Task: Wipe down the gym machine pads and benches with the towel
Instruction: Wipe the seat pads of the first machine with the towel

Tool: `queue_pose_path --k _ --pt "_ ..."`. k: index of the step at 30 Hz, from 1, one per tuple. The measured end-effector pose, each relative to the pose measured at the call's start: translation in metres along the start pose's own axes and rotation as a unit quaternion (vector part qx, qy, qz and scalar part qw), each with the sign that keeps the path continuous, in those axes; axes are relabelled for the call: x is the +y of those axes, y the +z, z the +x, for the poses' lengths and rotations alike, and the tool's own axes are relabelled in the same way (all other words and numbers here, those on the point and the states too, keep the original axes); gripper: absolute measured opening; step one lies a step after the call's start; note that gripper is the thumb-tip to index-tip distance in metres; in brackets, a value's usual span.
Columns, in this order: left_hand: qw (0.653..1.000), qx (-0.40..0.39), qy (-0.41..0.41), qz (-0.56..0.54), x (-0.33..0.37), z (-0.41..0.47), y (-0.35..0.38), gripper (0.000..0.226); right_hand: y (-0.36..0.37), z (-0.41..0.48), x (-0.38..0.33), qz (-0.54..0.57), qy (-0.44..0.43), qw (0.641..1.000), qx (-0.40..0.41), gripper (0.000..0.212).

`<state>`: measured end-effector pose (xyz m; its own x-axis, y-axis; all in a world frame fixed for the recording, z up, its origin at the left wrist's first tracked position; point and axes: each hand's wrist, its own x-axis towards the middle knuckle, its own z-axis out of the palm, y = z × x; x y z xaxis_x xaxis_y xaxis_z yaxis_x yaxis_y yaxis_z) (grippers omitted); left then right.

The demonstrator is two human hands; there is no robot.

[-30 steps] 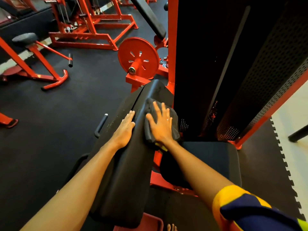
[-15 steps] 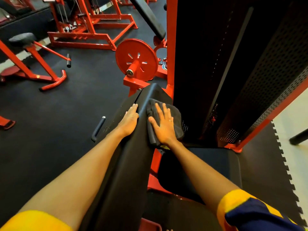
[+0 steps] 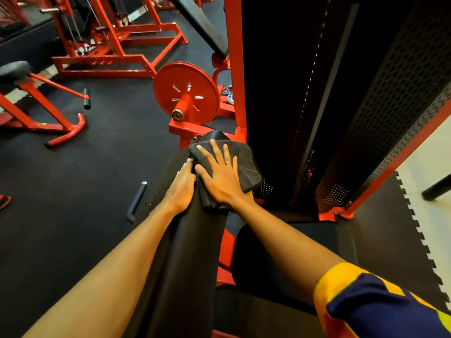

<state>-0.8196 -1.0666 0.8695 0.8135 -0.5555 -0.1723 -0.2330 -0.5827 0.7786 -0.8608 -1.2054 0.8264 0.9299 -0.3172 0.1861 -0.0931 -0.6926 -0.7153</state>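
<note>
A long black back pad point(image 3: 185, 252) of a red gym machine runs up the middle of the view. Near its far end lies a folded dark grey towel point(image 3: 246, 164), a yellow edge showing under it. My right hand point(image 3: 220, 176) presses flat on the towel with fingers spread and straight. My left hand point(image 3: 181, 189) rests flat on the pad just left of the towel, its fingertips touching the towel's edge. A black seat pad point(image 3: 305, 242) sits lower, to the right of the back pad.
A tall black perforated weight-stack cover point(image 3: 341, 93) with a red frame stands right behind the pad. A red weight plate point(image 3: 186, 93) is just beyond the pad's end. A black handle point(image 3: 136, 202) sticks out left. More red machines point(image 3: 109, 50) stand on the black rubber floor.
My right hand has pushed the towel farther up the back pad toward its far end. My left hand slid up beside it and now touches the towel.
</note>
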Motion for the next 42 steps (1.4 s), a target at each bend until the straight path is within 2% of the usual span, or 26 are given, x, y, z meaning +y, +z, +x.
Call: queue_pose_path --k 3,8,13,17,22,28,33,36,38,42 --pt "1.000 -0.004 -0.008 0.007 -0.002 0.002 -0.001 0.066 -0.008 0.029 0.014 -0.008 0.005 1.000 0.021 0.051" --pt "1.000 -0.012 -0.023 0.014 -0.002 0.004 -0.001 0.059 -0.021 0.083 0.023 0.025 0.135 0.989 0.047 0.051" --pt "1.000 -0.008 -0.028 0.012 0.000 0.001 0.000 0.060 -0.023 0.082 0.024 0.114 0.344 0.930 0.069 0.065" --pt "1.000 -0.008 -0.024 0.013 -0.002 0.002 -0.002 0.060 -0.022 0.056 0.014 0.168 0.401 0.897 0.081 0.075" --pt "1.000 -0.009 -0.006 0.016 -0.004 0.003 -0.002 0.059 -0.001 -0.004 0.010 0.183 0.404 0.893 0.072 0.083" --pt "1.000 -0.005 -0.005 0.016 -0.006 0.005 -0.004 0.060 -0.015 0.013 0.011 0.208 0.430 0.876 0.072 0.074" --pt "1.000 -0.024 0.001 0.014 -0.004 0.000 -0.005 0.060 -0.001 -0.045 -0.030 0.149 0.377 0.913 0.049 0.062" --pt "0.999 -0.040 -0.012 -0.018 -0.008 -0.009 -0.008 0.072 0.016 -0.088 -0.050 0.128 0.310 0.942 0.025 0.061" --pt "0.997 -0.057 -0.009 -0.051 -0.008 -0.018 -0.011 0.066 0.017 -0.089 -0.049 0.116 0.297 0.947 0.025 0.059" --pt "0.993 -0.080 -0.002 -0.090 -0.022 -0.043 -0.021 0.053 0.005 -0.045 -0.056 0.095 0.323 0.941 0.027 0.059"
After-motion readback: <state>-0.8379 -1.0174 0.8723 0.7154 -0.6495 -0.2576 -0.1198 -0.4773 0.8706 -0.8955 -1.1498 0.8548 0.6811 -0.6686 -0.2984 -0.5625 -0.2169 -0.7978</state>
